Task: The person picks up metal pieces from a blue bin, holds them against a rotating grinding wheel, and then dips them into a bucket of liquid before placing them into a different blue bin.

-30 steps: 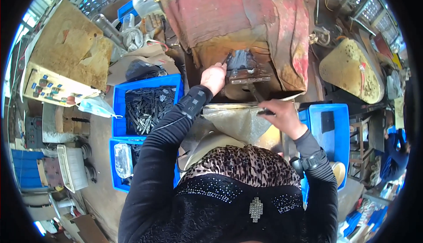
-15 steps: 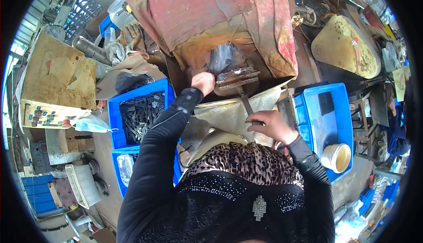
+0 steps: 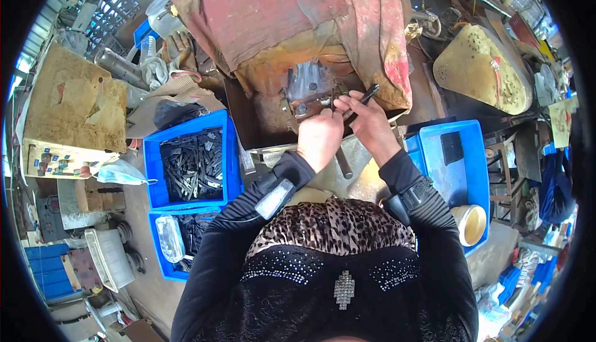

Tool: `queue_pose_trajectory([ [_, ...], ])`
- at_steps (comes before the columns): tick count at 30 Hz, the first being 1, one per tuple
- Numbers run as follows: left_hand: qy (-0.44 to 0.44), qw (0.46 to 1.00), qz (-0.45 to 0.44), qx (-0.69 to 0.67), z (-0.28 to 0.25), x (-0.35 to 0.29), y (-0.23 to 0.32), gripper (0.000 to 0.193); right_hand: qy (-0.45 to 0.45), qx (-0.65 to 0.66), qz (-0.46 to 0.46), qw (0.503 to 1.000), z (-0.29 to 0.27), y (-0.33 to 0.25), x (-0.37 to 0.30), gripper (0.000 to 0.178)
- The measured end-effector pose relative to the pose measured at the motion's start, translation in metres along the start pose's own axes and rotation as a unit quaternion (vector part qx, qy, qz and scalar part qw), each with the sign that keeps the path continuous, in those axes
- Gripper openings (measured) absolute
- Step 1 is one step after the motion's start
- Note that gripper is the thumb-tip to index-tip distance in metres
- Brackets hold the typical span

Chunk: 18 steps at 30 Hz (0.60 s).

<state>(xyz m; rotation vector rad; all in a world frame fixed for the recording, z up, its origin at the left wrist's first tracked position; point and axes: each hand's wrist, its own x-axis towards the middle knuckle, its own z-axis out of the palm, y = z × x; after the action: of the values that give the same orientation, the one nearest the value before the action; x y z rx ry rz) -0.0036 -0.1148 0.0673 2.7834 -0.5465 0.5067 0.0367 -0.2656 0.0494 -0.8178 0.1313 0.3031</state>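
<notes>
Both hands meet in front of the machine's opening, under a stained red cloth cover [image 3: 273, 16]. My right hand [image 3: 372, 128] pinches a slim dark strip [image 3: 370, 94], which slants up past the fingers. Close against it, my left hand [image 3: 321, 137] is closed, knuckles up; whatever its fingers grip is hidden. Behind the hands lies a metal clamp fixture [image 3: 304, 107], partly covered by them. A metal lever handle [image 3: 343, 163] sticks out toward me below the hands, with neither hand on its visible end.
On the left stand a blue bin [image 3: 152, 177] of dark strips and a second blue bin [image 3: 166, 269] bearing a clear plastic box [image 3: 169, 238]. To the right, a blue tray [image 3: 479, 162] holds a cream tub [image 3: 475, 225]. A control box [image 3: 68, 109] is far left.
My right hand has left the lever handle and come up to the opening, now with a dark strip. My left hand has moved right from the fixture's left side to meet it.
</notes>
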Motion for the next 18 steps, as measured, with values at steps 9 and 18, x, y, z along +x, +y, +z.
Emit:
queue_pose_trajectory([
  [9,-0.055,0.806,-0.235,-0.541,0.001,-0.019,-0.099,0.077,-0.026,-0.34,0.057,0.938,-0.005,-0.033,-0.045,0.018],
  [18,-0.104,0.836,-0.265,-0.469,0.095,-0.001,-0.143,0.03,-0.27,-0.611,-0.051,0.743,-0.01,-0.015,-0.092,0.039],
])
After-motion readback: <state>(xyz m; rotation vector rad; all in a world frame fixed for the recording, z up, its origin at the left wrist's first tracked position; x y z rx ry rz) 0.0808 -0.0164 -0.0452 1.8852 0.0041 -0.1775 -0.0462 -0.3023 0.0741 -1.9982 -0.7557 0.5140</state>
